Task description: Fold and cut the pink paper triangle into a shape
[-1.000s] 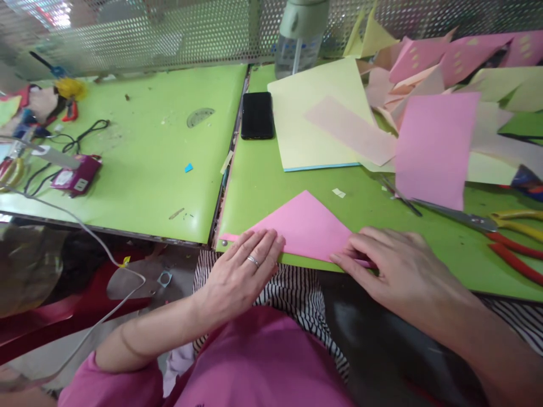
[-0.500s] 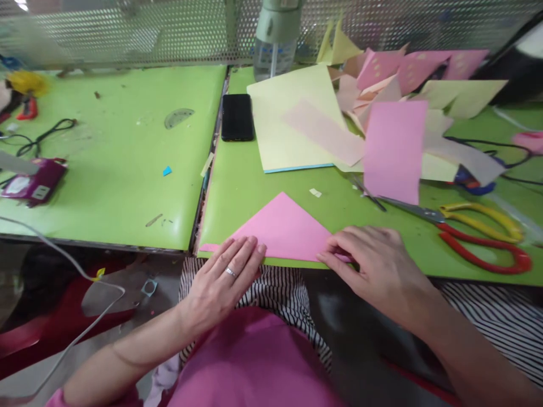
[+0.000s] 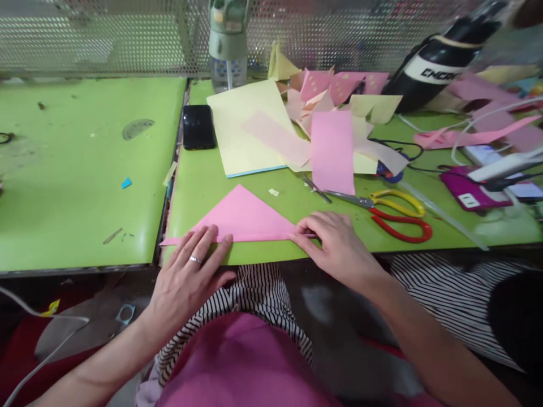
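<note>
A pink sheet of paper (image 3: 244, 217) lies on the green tabletop with its peak pointing away from me. Its near edge is folded into a narrow strip that runs out to both sides. Flat on the left part of that edge rests my left hand (image 3: 190, 260), fingers stretched out, a ring on one finger. My right hand (image 3: 335, 240) pinches the strip at the right corner between thumb and fingertips. Beyond the right hand lie scissors (image 3: 382, 212) with one yellow and one red handle, and tweezers (image 3: 317, 188) near their tip.
Cream paper sheets (image 3: 250, 135) and a pink sheet (image 3: 333, 150) lie farther back, beside folded scraps (image 3: 339, 85). A phone (image 3: 199, 127), a water bottle (image 3: 229, 51) and a black bottle (image 3: 441, 62) stand around them. A purple device (image 3: 475, 189) with cables is at right.
The view has swung right, so things appear farther left. The pink paper sits a little farther from the table edge. Both hands stay on it, the right still pinching its corner.
</note>
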A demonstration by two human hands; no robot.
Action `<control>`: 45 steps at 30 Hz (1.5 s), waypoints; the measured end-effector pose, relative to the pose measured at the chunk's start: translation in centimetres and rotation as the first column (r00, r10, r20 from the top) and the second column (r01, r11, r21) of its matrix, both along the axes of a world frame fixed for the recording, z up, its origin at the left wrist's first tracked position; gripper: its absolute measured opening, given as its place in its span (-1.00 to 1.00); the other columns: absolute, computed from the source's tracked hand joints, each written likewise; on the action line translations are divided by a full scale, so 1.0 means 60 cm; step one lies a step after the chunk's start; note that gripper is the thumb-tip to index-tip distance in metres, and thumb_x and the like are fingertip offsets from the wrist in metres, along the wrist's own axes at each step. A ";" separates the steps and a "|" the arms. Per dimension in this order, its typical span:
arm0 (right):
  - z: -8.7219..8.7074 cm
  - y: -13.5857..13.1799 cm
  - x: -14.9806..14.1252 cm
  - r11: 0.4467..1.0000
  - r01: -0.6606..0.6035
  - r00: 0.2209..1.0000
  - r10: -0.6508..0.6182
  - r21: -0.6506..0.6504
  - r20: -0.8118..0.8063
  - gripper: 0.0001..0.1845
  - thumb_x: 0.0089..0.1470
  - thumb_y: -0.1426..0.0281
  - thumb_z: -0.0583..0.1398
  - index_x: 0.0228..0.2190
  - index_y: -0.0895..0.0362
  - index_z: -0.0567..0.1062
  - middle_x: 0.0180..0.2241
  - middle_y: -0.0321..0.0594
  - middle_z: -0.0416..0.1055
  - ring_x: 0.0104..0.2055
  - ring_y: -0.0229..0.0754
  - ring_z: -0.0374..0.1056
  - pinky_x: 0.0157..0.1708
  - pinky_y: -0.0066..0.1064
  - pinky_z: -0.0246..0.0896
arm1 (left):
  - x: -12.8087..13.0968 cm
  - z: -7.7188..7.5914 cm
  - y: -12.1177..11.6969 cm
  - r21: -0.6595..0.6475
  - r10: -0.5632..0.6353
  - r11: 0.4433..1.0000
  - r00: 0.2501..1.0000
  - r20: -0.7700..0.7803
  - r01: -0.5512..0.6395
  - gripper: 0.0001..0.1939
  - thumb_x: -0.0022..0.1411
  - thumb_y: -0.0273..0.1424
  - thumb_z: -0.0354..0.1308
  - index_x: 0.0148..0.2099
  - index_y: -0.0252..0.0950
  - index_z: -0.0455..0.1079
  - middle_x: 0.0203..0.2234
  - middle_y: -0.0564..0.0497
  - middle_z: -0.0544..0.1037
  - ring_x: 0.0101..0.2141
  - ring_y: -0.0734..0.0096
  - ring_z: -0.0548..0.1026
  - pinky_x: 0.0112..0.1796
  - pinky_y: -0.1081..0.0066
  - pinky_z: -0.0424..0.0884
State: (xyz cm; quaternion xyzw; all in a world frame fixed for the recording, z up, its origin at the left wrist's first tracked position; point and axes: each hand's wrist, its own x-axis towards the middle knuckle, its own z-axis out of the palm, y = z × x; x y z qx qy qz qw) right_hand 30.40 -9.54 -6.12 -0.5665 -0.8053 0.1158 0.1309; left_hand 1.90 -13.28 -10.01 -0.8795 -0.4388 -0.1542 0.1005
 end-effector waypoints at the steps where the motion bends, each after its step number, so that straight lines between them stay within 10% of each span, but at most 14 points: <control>1: 0.001 0.005 -0.004 1.000 0.001 1.000 -0.001 -0.009 -0.007 -0.71 0.24 0.20 0.05 -0.44 0.09 0.36 -0.41 -0.23 0.42 -0.28 -0.12 0.30 -0.21 -0.21 0.01 | 0.000 0.000 0.004 0.007 0.007 1.000 1.000 0.001 -0.007 -0.32 0.30 -0.12 0.10 0.34 -0.31 0.07 0.21 -0.24 0.31 0.22 0.04 0.25 0.19 0.05 0.24; 10: 0.006 0.014 -0.008 0.997 0.047 0.999 -0.048 -0.058 -0.006 -0.79 0.17 0.27 0.13 -0.46 0.09 0.37 -0.40 -0.23 0.40 -0.25 -0.09 0.27 -0.18 -0.18 0.05 | 0.029 -0.009 -0.004 0.061 0.001 0.998 1.000 0.005 -0.001 -0.17 0.30 -0.15 0.10 0.37 -0.58 -0.11 0.13 -0.33 0.36 0.15 -0.03 0.30 0.15 0.10 0.28; 22: -0.005 0.007 0.030 0.989 0.145 0.989 -0.146 0.036 0.020 -0.94 0.09 0.36 0.10 -0.39 0.08 0.34 -0.34 -0.15 0.41 -0.23 -0.04 0.30 -0.23 -0.20 0.12 | 0.053 0.003 -0.009 -0.038 0.097 0.994 0.984 -0.151 -0.104 -0.12 0.17 0.11 0.04 0.38 -0.26 0.00 0.09 -0.35 0.28 0.09 -0.19 0.28 0.06 -0.08 0.32; 27: 0.007 -0.031 -0.017 0.924 0.037 0.992 -0.080 0.381 0.098 -0.72 0.20 0.34 0.09 -0.07 0.12 0.42 -0.06 -0.08 0.49 -0.01 0.00 0.34 0.04 -0.07 0.06 | 0.053 0.003 -0.009 -0.052 0.102 0.993 0.984 -0.147 -0.111 -0.14 0.17 0.09 0.09 0.37 -0.22 0.01 0.08 -0.32 0.29 0.08 -0.17 0.28 0.05 -0.07 0.34; 30: -0.012 -0.056 -0.080 0.904 -0.236 0.970 0.199 0.356 0.137 -0.42 0.23 0.11 0.05 0.13 0.23 0.31 0.15 -0.02 0.34 0.23 -0.01 0.16 0.22 -0.10 -0.04 | 0.054 0.006 -0.010 -0.054 0.105 0.992 0.984 -0.145 -0.114 -0.21 0.16 -0.04 0.21 0.32 -0.26 0.10 0.10 -0.32 0.29 0.10 -0.18 0.27 0.07 -0.07 0.33; 34: -0.058 -0.069 -0.129 0.904 -0.260 0.964 0.225 0.339 0.139 -0.16 0.19 -0.06 -0.03 0.22 0.37 0.18 0.23 0.13 0.19 0.33 0.07 0.00 0.29 0.01 -0.11 | 0.054 0.007 -0.012 -0.087 0.109 0.989 0.985 -0.137 -0.121 -0.37 0.18 -0.29 0.25 0.25 -0.28 0.20 0.13 -0.29 0.29 0.13 -0.14 0.26 0.11 -0.05 0.29; 45: -0.057 -0.067 -0.019 0.907 -0.131 0.963 0.021 0.400 0.268 -0.08 0.19 -0.02 0.01 0.30 0.40 -0.04 0.17 0.27 0.23 0.21 0.21 0.22 0.18 0.13 0.07 | -0.016 0.004 -0.023 0.025 0.211 0.978 0.974 -0.084 -0.209 -0.07 0.26 0.12 -0.11 0.38 -0.52 -0.09 0.17 -0.31 0.34 0.17 -0.03 0.29 0.22 0.11 0.11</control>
